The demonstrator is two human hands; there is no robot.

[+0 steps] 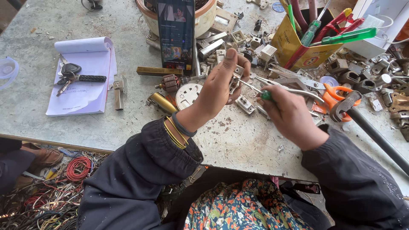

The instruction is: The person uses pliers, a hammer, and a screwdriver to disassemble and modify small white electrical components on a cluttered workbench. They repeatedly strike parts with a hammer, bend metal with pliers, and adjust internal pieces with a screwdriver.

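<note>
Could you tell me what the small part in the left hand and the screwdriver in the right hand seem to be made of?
The small switch part in the left hand looks like off-white moulded plastic with dull grey metal fittings, going by its matte, blocky faces. The screwdriver in the right hand has a thin, shiny shaft, probably steel, and a glossy green handle, likely plastic.

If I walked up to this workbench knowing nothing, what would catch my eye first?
Most likely the two hands at the centre: the left hand holds up a small switch part while the right hand works a green-handled screwdriver into it. Behind them a phone with a lit screen leans against a round pot, and a yellow box of tools stands to the right amid scattered metal parts.
</note>
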